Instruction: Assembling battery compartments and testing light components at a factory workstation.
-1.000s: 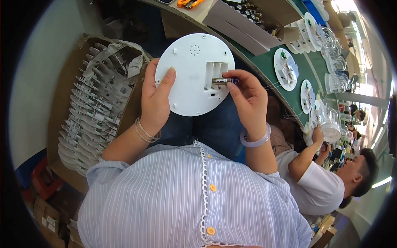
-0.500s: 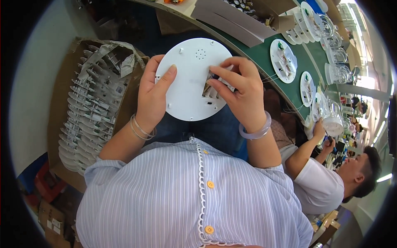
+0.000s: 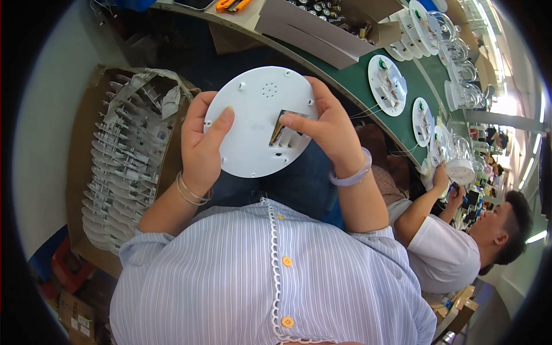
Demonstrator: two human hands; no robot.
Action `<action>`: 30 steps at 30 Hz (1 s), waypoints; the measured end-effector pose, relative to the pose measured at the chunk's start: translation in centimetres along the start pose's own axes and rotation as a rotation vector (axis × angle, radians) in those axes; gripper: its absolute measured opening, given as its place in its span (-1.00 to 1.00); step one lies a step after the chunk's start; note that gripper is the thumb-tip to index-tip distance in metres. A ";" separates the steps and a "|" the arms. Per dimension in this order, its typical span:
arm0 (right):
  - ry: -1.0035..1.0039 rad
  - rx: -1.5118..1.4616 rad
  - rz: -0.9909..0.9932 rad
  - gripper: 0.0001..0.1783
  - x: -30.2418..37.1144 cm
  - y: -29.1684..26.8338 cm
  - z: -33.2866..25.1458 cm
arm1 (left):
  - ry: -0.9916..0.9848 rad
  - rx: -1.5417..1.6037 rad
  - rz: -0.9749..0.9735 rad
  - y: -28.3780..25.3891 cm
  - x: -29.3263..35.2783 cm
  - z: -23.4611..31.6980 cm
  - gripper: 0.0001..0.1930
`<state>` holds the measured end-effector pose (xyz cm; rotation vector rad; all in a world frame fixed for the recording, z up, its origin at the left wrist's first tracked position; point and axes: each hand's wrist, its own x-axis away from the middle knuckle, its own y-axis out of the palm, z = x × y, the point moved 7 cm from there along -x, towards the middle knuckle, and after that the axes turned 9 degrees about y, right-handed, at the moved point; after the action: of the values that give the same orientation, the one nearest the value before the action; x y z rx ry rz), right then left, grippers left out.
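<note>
Your left grip (image 3: 202, 141) clamps the white disc (image 3: 244, 141) at its left rim; your right grip (image 3: 329, 129), no longer pinching a battery (image 3: 276, 135), closes round the right rim, thumb over the compartment (image 3: 290, 140). The battery now lies inside, suggesting pressing has replaced placing. Disc position: off the near edge of the surface (image 3: 414, 83).

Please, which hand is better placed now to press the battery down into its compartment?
Probably the right hand: its thumb is over the battery compartment, by a battery. The left hand holds the white disc at its opposite edge, away from the compartment.
</note>
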<state>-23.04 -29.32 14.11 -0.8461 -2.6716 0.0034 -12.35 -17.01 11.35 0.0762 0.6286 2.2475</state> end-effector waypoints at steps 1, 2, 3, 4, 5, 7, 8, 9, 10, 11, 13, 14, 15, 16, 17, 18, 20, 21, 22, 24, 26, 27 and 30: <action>-0.011 -0.031 0.008 -0.37 0.0 0.1 0.0 | 0.007 0.011 0.021 -0.3 0.0 0.1 -0.81; -0.017 0.022 0.023 -0.37 0.1 0.3 -0.4 | 0.013 0.023 0.043 -0.6 0.0 0.1 -0.81; -0.016 0.024 0.027 -0.37 0.0 0.4 -0.6 | 0.012 0.027 0.041 -0.8 -0.1 0.1 -0.81; -0.028 0.021 0.024 -0.38 -0.1 0.5 -0.8 | 0.010 0.028 0.056 -1.0 -0.1 0.2 -0.81; -0.039 0.019 0.022 -0.38 -0.1 0.7 -1.0 | 0.007 0.028 0.071 -1.2 -0.2 0.2 -0.81; -0.042 0.019 0.032 -0.40 -0.3 0.9 -1.6 | 0.017 0.046 0.093 -1.3 -0.4 0.4 -0.81; -0.045 0.015 0.041 -0.41 -0.3 1.0 -2.0 | 0.026 0.060 0.116 -1.5 -0.6 0.6 -0.81; -0.042 0.019 0.043 -0.41 -0.4 1.0 -2.3 | 0.024 0.064 0.117 -1.5 -0.7 0.7 -0.81; 0.001 0.005 0.019 -0.40 -0.4 1.1 -2.4 | 0.039 0.073 0.102 -1.5 -0.9 1.0 -0.82; 0.046 -0.009 -0.004 -0.38 -0.5 1.2 -2.2 | 0.052 0.082 0.087 -1.5 -1.1 1.3 -0.82; 0.012 -0.008 0.000 -0.43 -0.5 1.3 -2.6 | 0.054 0.080 0.071 -1.6 -1.5 1.6 -0.83; -0.022 -0.014 0.002 -0.48 -0.4 1.4 -2.9 | 0.055 0.072 0.055 -1.6 -1.7 1.8 -0.83; -0.018 -0.014 0.003 -0.48 -0.4 1.5 -2.8 | 0.051 0.072 0.056 -1.8 -1.9 1.8 -0.83; -0.017 -0.041 0.015 -0.49 -0.4 1.4 -2.7 | 0.032 0.067 0.023 -1.7 -2.1 1.7 -0.83; -0.016 -0.068 0.028 -0.50 -0.4 1.3 -2.6 | 0.013 0.062 -0.011 -1.6 -2.4 1.6 -0.84; -0.007 -0.072 0.028 -0.50 -0.4 1.4 -2.3 | 0.003 0.061 -0.008 -1.6 -2.7 1.7 -0.84; -0.055 -0.032 0.080 -0.53 -0.5 1.0 -2.1 | -0.075 -0.051 -0.047 -1.3 -3.4 1.3 -0.78; -0.051 -0.036 0.081 -0.53 -0.7 1.0 -1.8 | -0.080 -0.054 -0.048 -1.5 -4.2 1.1 -0.78; -0.027 -0.237 0.098 -0.55 -1.0 0.7 -1.2 | -0.163 0.192 -0.083 -1.0 -4.9 0.4 -0.71; -0.013 -0.538 0.108 -0.61 -1.5 -0.3 0.0 | -0.193 0.609 -0.254 0.9 -5.4 1.2 -0.52; -0.059 -0.621 0.203 -0.63 -1.4 -1.4 0.6 | -0.177 0.620 -0.172 1.1 -4.3 -0.3 -0.54; -0.090 -0.646 0.244 -0.63 -1.4 -1.5 0.8 | -0.161 0.557 -0.153 1.3 -3.2 -1.2 -0.55; -0.068 -0.456 0.297 -0.55 -0.5 -1.0 1.3 | -0.208 0.287 0.033 1.7 -1.7 -2.8 -0.61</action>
<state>-23.63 -30.32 12.78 -1.3959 -2.6176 -0.5312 -13.04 -20.32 9.86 0.4596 0.8351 2.1301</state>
